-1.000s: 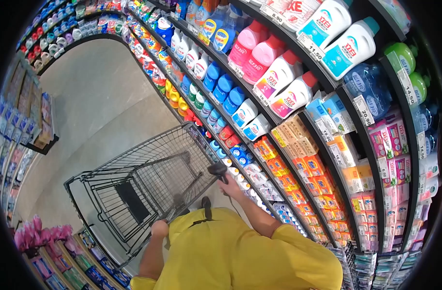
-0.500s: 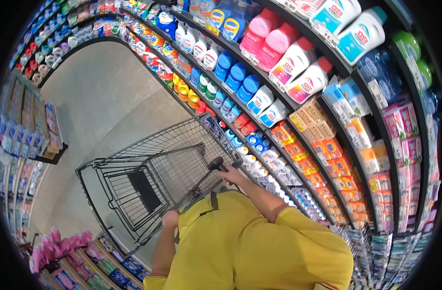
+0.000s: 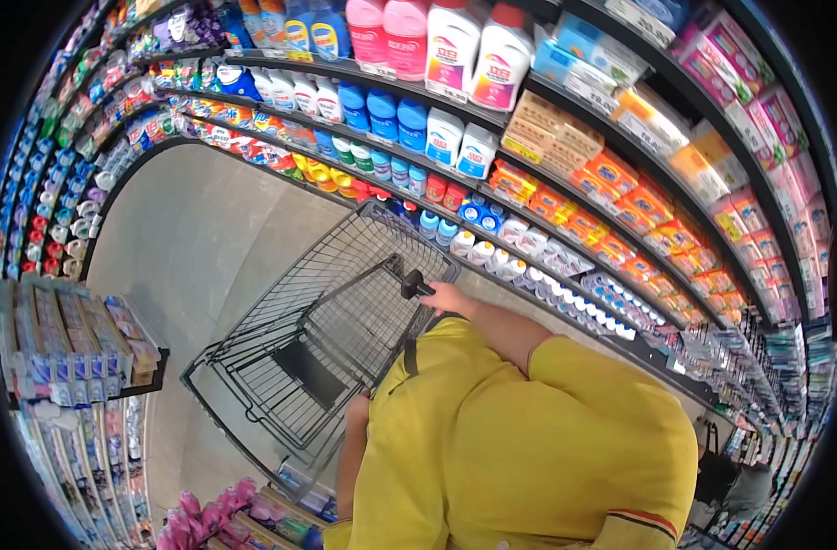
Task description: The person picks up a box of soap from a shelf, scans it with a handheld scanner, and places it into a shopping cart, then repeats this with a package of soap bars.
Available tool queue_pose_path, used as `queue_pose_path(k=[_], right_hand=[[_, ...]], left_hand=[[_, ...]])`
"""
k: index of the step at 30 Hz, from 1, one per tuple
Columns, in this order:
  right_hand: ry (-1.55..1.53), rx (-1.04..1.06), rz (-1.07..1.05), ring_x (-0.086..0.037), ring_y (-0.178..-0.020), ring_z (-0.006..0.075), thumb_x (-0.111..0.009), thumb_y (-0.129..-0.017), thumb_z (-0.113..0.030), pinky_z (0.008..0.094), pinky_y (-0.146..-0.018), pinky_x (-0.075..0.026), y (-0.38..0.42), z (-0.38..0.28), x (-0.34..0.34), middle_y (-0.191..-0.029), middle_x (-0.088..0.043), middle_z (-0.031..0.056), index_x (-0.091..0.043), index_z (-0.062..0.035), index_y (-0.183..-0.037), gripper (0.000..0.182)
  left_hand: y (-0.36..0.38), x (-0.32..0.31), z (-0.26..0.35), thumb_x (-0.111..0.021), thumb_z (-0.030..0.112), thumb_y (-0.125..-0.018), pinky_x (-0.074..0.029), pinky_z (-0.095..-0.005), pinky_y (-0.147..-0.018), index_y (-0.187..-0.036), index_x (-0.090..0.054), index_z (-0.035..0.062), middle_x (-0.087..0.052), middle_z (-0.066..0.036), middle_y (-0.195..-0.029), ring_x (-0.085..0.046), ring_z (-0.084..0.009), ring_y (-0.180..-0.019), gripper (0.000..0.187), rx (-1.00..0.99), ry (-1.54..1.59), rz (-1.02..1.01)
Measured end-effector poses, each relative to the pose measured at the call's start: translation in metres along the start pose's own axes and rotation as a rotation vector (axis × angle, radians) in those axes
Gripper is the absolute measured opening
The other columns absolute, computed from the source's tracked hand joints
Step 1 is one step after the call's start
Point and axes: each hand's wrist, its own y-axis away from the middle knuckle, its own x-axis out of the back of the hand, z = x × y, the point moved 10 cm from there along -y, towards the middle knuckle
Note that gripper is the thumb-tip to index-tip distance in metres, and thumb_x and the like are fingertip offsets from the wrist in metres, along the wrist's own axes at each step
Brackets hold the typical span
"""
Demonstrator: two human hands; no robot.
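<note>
A black wire shopping cart point(image 3: 285, 344) stands in front of my yellow shirt point(image 3: 528, 431), and I see no goods in its basket. My right hand point(image 3: 448, 299) is closed round the end of the cart's handle, beside a round black knob point(image 3: 415, 284). At the cart's near edge, partly covered by the shirt, is my left hand point(image 3: 357, 408); its fingers are hidden. A dark panel point(image 3: 308, 374) lies across part of the wire basket.
Shelves of detergent bottles point(image 3: 382, 115) and orange packs point(image 3: 611, 206) curve along the top and right. At the left is a display of boxes point(image 3: 88, 344). Pink packages point(image 3: 203, 522) are at the bottom. Grey floor point(image 3: 189, 220) lies beyond the cart. A person point(image 3: 748, 486) is at lower right.
The view has turned: the upper shelves appear shifted left, and the cart and both hands sit slightly further right. Another person now shows at lower right. My right hand keeps its hold.
</note>
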Motion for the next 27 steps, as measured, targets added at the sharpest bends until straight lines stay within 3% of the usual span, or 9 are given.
queue_pose_path(k=[4,6,7,9,10,12,17,20,27], right_hand=[[-0.148,-0.06,-0.104,-0.061,-0.052,0.0166,-0.065,-0.079,-0.032,0.0299,-0.053,-0.05,0.001,0.022,-0.003,-0.076,-0.063,0.0077,-0.054,0.0012,-0.1,0.041],[-0.214,-0.089,-0.186,-0.062,-0.052,0.0178,-0.065,-0.079,-0.03,0.0306,-0.051,-0.051,-0.003,0.038,-0.01,-0.076,-0.063,0.0085,-0.054,0.0017,-0.101,0.04],[-0.188,-0.095,-0.218,-0.065,-0.058,0.0225,-0.065,-0.078,-0.03,0.0326,-0.052,-0.051,-0.007,0.049,-0.013,-0.078,-0.063,0.0096,-0.051,0.0018,-0.103,0.043],[-0.174,-0.08,-0.188,-0.064,-0.058,0.0205,-0.066,-0.079,-0.03,0.0312,-0.053,-0.052,0.002,0.053,-0.006,-0.079,-0.063,0.0099,-0.052,0.0017,-0.104,0.043],[-0.163,-0.064,-0.164,-0.063,-0.057,0.0186,-0.066,-0.08,-0.029,0.0299,-0.053,-0.053,0.004,0.057,-0.003,-0.078,-0.064,0.0091,-0.053,0.0007,-0.103,0.04],[-0.165,-0.025,-0.196,-0.063,-0.061,0.0175,-0.067,-0.079,-0.029,0.0297,-0.055,-0.053,0.005,0.065,-0.001,-0.078,-0.064,0.0083,-0.054,0.0005,-0.101,0.039],[-0.174,0.131,-0.203,-0.062,-0.067,0.0153,-0.069,-0.078,-0.028,0.0295,-0.059,-0.053,0.023,0.075,0.009,-0.079,-0.063,0.0071,-0.056,-0.001,-0.094,0.034],[-0.13,0.1,-0.206,-0.062,-0.07,0.0156,-0.069,-0.078,-0.028,0.0295,-0.061,-0.052,0.037,0.088,0.02,-0.081,-0.063,0.0071,-0.056,-0.0015,-0.095,0.034],[-0.243,0.102,-0.236,-0.062,-0.072,0.0157,-0.069,-0.079,-0.024,0.0294,-0.061,-0.052,0.074,0.126,0.032,-0.083,-0.063,0.0076,-0.057,0.0001,-0.099,0.034]], left_hand=[[0.023,-0.001,0.018,-0.057,0.039,-0.076,-0.043,-0.0407,-0.091,-0.121,-0.055,0.0123,-0.059,-0.016,-0.118,-0.053,-0.0319,-0.112,0.052,0.035,0.107,-0.068],[0.056,0.012,0.032,-0.057,0.038,-0.077,-0.042,-0.0408,-0.092,-0.12,-0.056,0.0123,-0.058,-0.016,-0.118,-0.053,-0.0315,-0.112,0.05,0.249,0.128,-0.111],[0.038,-0.008,0.014,-0.057,0.038,-0.077,-0.042,-0.0408,-0.092,-0.12,-0.056,0.0123,-0.058,-0.016,-0.118,-0.053,-0.0315,-0.112,0.05,0.251,0.125,-0.101],[-0.007,-0.061,-0.012,-0.054,0.035,-0.079,-0.043,-0.0412,-0.091,-0.117,-0.058,0.0125,-0.058,-0.016,-0.118,-0.053,-0.0318,-0.111,0.044,0.022,0.041,-0.115],[-0.012,-0.08,-0.023,-0.054,0.035,-0.079,-0.043,-0.0412,-0.091,-0.117,-0.058,0.0125,-0.058,-0.016,-0.118,-0.053,-0.0318,-0.111,0.044,0.015,0.047,-0.101],[0.011,-0.067,0.0,-0.05,0.031,-0.082,-0.044,-0.0418,-0.09,-0.118,-0.057,0.0122,-0.058,-0.017,-0.117,-0.055,-0.0324,-0.109,0.04,-0.041,0.067,0.022],[0.034,-0.088,0.02,-0.047,0.017,-0.083,-0.047,-0.0416,-0.087,-0.119,-0.057,0.0143,-0.062,-0.016,-0.11,-0.058,-0.0331,-0.103,0.037,0.178,-0.083,0.064],[0.042,-0.107,0.028,-0.049,0.014,-0.082,-0.046,-0.0427,-0.087,-0.119,-0.058,0.0146,-0.062,-0.016,-0.11,-0.058,-0.0336,-0.102,0.037,0.076,-0.051,0.132],[0.08,-0.153,0.055,-0.05,0.015,-0.08,-0.048,-0.0431,-0.082,-0.114,-0.061,0.0142,-0.064,-0.017,-0.101,-0.06,-0.034,-0.095,0.036,0.123,-0.025,0.162]])
